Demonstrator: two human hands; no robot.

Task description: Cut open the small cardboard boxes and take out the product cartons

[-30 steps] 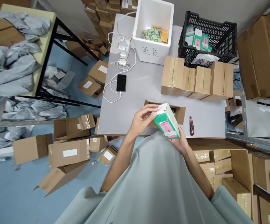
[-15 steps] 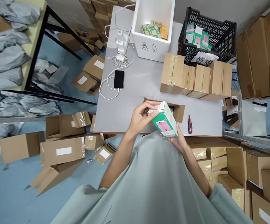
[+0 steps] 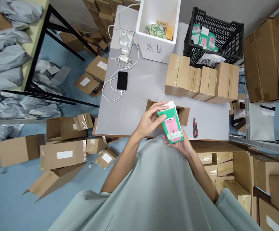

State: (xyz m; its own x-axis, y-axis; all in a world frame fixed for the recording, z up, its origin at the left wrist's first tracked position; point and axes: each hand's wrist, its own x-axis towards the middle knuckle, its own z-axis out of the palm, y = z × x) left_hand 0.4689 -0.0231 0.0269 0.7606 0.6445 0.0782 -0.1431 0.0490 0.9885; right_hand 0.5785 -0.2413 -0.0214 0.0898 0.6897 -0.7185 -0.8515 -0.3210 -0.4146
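Observation:
Both my hands hold a small green and white product box [image 3: 171,126] with a pink picture on its front. My left hand [image 3: 149,121] grips it near the upper end, fingers over the white top and thumb on the green face. My right hand [image 3: 183,144] supports the lower end from below and the right, partly hidden by the box. Just behind it, an open cardboard carton [image 3: 184,116] sits at the table's front edge, its inside mostly covered from view. A red and black utility knife [image 3: 195,127] lies to the right of the carton.
On the grey table [image 3: 139,85] are a phone [image 3: 122,81] on a white cable, a power strip [image 3: 127,44] and a row of taped cartons [image 3: 178,72]. Behind stand a white foam bin [image 3: 157,51] and a black crate [image 3: 226,41] holding green boxes. Cartons [image 3: 64,154] litter the floor at left.
The product box has been turned in my hands, so its green front with the pink picture now faces me more squarely. Its white side has swung out of sight.

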